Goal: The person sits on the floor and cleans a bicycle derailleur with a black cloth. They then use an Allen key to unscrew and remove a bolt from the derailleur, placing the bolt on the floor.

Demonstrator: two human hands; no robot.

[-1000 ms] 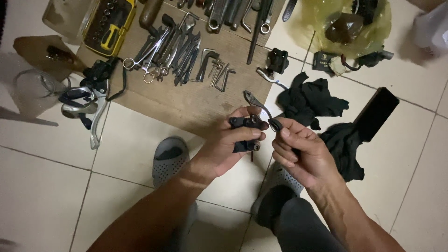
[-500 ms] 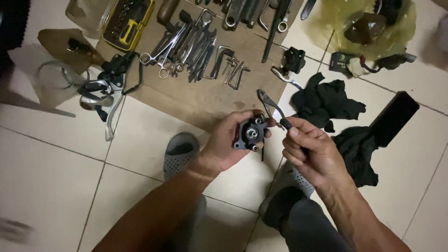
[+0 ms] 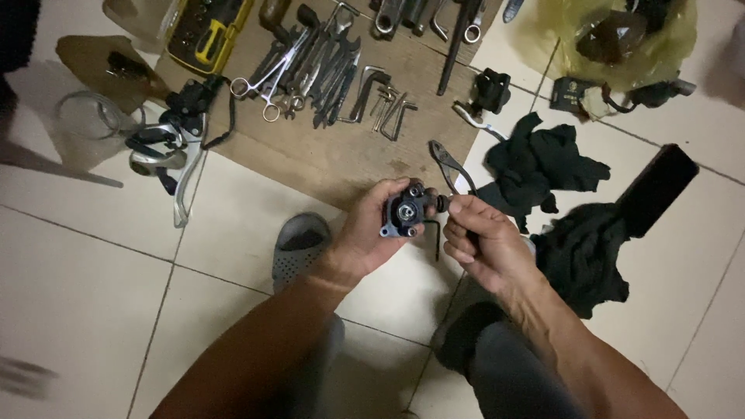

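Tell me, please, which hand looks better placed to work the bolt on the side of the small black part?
Probably the right hand: its fingertips already pinch at the black part with the hex key, while the left hand grips the part.

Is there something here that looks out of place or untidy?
Mostly tidy: the tools lie in rows on the cardboard sheet. Only the black rags lie crumpled on the floor tiles beside it.

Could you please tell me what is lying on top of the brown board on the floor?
On the brown board lie scissors, pliers, hex keys and a yellow-and-black bit case. Overlapping tools hide some pieces.
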